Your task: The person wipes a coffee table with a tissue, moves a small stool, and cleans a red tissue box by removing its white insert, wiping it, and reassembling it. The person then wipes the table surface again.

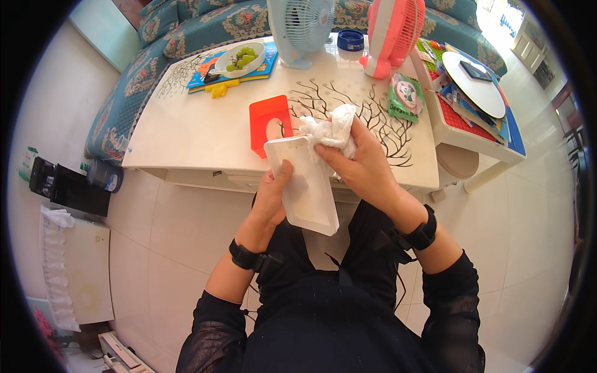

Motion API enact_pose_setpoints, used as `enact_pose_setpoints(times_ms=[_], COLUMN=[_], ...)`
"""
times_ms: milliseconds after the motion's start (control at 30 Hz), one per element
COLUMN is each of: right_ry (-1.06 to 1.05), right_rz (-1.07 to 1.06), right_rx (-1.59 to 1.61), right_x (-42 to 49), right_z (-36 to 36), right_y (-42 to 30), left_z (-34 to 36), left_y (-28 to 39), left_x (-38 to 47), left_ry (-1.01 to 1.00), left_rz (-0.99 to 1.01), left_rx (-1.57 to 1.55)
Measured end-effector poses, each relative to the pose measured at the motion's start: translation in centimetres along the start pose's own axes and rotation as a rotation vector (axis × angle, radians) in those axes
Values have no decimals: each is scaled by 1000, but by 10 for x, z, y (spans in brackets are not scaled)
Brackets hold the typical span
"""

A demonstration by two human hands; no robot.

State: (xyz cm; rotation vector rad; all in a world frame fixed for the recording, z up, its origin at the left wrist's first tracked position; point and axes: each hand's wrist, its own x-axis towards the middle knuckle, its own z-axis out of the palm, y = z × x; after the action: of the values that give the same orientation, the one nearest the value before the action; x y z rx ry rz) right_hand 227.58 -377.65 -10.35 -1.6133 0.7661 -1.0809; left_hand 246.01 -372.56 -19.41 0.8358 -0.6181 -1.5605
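My left hand [274, 193] grips a shallow white rectangular tray or lid [310, 196] by its left side, thumb on its inner face. The piece is tilted, over my lap and the table's front edge. In my right hand [368, 163] is a crumpled white tissue or cloth [333, 130], pressed at the tray's upper right corner. Faint marks show near the tray's top edge. Just behind the tray, an open red plastic box [269, 114] sits on the white table [200, 135].
A blue fan [303, 28] and a pink fan [392, 37] stand at the table's back. Grapes fill a white bowl [240, 60] on books at left. A green packet [405, 98] lies at right, beside a side table with a white disc [473, 84] and a phone [475, 71].
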Motion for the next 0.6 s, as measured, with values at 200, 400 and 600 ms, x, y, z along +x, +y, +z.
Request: enact_pose_setpoints(times_ms=[200,400,600], right_ry=[-1,-6,-114], right_rz=[105,234,302], right_rx=[99,161,156], right_x=[9,5,-35], right_z=[0,2,2], right_y=[10,28,50], left_z=[-4,-11,-23], left_y=[-3,-9,-8], left_x=[0,3,16], left_ry=[59,134,155], left_rz=[44,60,53], left_rx=[84,165,-45])
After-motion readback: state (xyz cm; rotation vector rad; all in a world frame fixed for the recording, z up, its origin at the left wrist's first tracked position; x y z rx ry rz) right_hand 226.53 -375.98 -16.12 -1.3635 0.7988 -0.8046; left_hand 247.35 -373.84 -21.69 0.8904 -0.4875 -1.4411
